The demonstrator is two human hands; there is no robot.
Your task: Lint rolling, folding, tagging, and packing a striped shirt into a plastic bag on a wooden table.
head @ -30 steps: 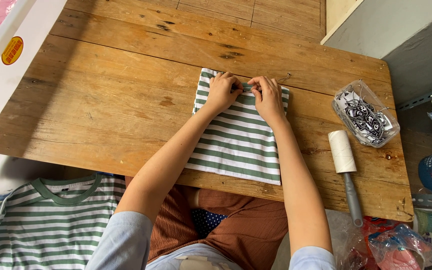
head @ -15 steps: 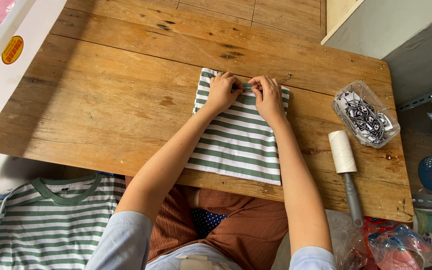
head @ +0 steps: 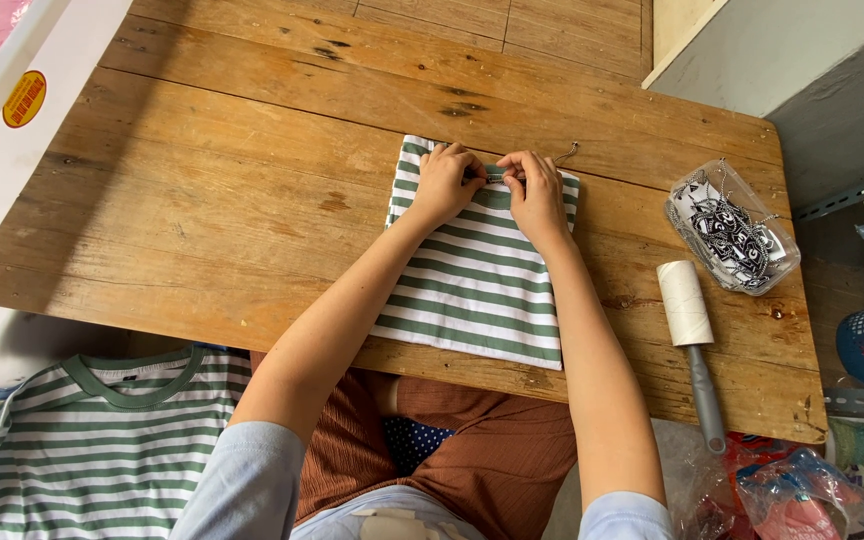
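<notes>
Green-and-white striped folded shirt (head: 477,285) lies at the centre of the wooden desk (head: 202,200), its lower edge at the desk's near rim. Left hand (head: 445,183) and right hand (head: 535,192) sit close together on its top edge, fingers pinched on the fabric at the collar. Right of frame lie a lint roller (head: 690,325) and a clear plastic bag (head: 730,228).

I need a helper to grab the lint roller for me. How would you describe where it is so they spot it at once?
Start at the wooden table and go to its right end, past the folded striped shirt. The lint roller lies there, just below a clear plastic container. It is the only thing with a white paper roll on a grey handle.
</notes>
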